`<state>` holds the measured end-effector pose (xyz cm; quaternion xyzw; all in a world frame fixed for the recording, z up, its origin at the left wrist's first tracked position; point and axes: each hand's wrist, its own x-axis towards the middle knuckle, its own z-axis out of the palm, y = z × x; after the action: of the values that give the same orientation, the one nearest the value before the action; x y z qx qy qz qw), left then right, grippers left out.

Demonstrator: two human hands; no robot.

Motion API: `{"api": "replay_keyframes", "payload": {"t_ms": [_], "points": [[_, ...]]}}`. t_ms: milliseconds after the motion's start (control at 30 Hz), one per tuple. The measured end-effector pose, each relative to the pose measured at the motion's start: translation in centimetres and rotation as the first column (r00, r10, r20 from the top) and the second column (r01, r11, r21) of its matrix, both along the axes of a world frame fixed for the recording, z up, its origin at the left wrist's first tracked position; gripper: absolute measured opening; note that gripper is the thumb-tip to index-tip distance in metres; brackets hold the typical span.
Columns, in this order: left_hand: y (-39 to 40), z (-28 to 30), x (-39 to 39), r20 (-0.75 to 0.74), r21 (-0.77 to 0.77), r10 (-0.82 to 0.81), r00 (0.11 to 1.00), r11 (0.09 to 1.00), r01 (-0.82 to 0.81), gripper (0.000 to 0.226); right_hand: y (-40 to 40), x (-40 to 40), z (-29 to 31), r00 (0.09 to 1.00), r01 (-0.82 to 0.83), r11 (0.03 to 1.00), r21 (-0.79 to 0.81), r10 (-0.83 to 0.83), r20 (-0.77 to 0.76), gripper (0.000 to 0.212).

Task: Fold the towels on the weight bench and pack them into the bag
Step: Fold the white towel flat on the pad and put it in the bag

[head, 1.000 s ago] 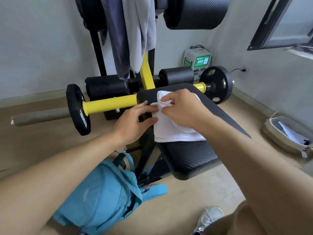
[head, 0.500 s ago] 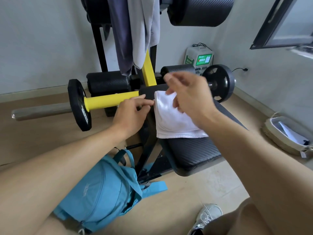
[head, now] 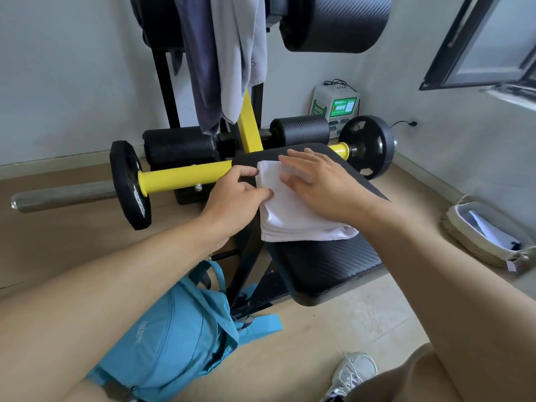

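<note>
Towel point(head: 293, 216) folded white, lying on counter point(head: 324, 265). Right hand point(head: 316, 181) flat, fingers spread, pressing towel top. Left hand point(head: 237, 198) pinches towel's left edge. Blue bag point(head: 174, 340) on floor below towel.

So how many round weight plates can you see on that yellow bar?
2. One weight plate sits at the left end of the yellow bar, the other weight plate at the right end, beyond the bench. Others may be hidden.
</note>
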<state>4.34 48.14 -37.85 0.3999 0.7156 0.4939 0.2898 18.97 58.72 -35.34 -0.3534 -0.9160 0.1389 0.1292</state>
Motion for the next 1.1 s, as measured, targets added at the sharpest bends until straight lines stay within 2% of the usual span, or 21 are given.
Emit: {"api": "replay_keyframes", "payload": {"t_ms": [133, 200, 267, 333, 400, 433, 500, 600, 733, 900, 1033, 1100], "points": [[-0.1, -0.3, -0.1, 0.008, -0.016, 0.014, 1.000, 1.000, -0.014, 0.046, -0.6, 0.0, -0.6, 0.991, -0.041, 0.999, 0.003, 0.040, 0.126, 0.061], [-0.1, -0.6, -0.2, -0.053, -0.007, 0.038, 0.998, 0.999, -0.038, 0.053, -1.0, 0.1, -1.1, 0.982, -0.062, 0.998, 0.015, 0.058, 0.182, 0.066], [-0.3, -0.8, -0.4, -0.250, 0.061, 0.051, 0.967, 0.997, -0.037, 0.058, -1.3, 0.1, -1.4, 0.977, -0.066, 0.997, 0.039, 0.057, 0.206, 0.068], [-0.5, -0.7, 0.0, -0.474, 0.132, 0.008, 0.881, 0.989, 0.062, 0.055, -1.3, -0.1, -1.7, 0.975, -0.056, 0.996, 0.063, 0.041, 0.218, 0.067], [-0.6, -0.4, 0.5, -0.594, 0.070, -0.122, 0.795, 0.977, 0.202, 0.053, -1.3, -0.1, -1.9, 0.969, -0.059, 0.995, 0.081, 0.038, 0.243, 0.063], [-0.5, -0.6, 0.6, -0.613, -0.031, -0.231, 0.756, 0.963, 0.268, 0.060, -1.2, 0.0, -2.0, 0.966, -0.070, 0.994, 0.086, 0.046, 0.253, 0.061], [-0.4, -0.9, 0.3, -0.579, -0.269, -0.438, 0.688, 0.899, 0.347, 0.082, -1.0, 0.3, -2.1, 0.964, -0.100, 0.992, 0.081, 0.077, 0.253, 0.058], [-0.5, -1.4, -0.9, -0.587, -0.412, -0.540, 0.603, 0.840, 0.352, 0.101, -0.4, 0.8, -1.9, 0.970, -0.101, 0.995, 0.027, 0.092, 0.225, 0.057], [-0.6, -1.7, -0.4, -0.656, -0.411, -0.527, 0.540, 0.850, 0.330, 0.105, 0.1, 1.3, -1.9, 0.975, -0.116, 0.993, -0.001, 0.114, 0.191, 0.058], [-0.9, -1.6, -0.3, -0.743, -0.304, -0.437, 0.506, 0.895, 0.326, 0.107, 0.5, 1.7, -2.2, 0.982, -0.131, 0.990, -0.047, 0.137, 0.131, 0.056], [-0.5, -1.8, 0.2, -0.628, -0.360, -0.504, 0.592, 0.863, 0.353, 0.110, 1.1, 2.1, -2.4, 0.987, -0.146, 0.983, -0.114, 0.153, 0.053, 0.055], [-0.4, -1.8, 0.3, -0.586, -0.365, -0.518, 0.623, 0.855, 0.368, 0.112, 1.0, 2.1, -2.6, 0.988, -0.140, 0.987, -0.078, 0.144, 0.053, 0.056]]}}
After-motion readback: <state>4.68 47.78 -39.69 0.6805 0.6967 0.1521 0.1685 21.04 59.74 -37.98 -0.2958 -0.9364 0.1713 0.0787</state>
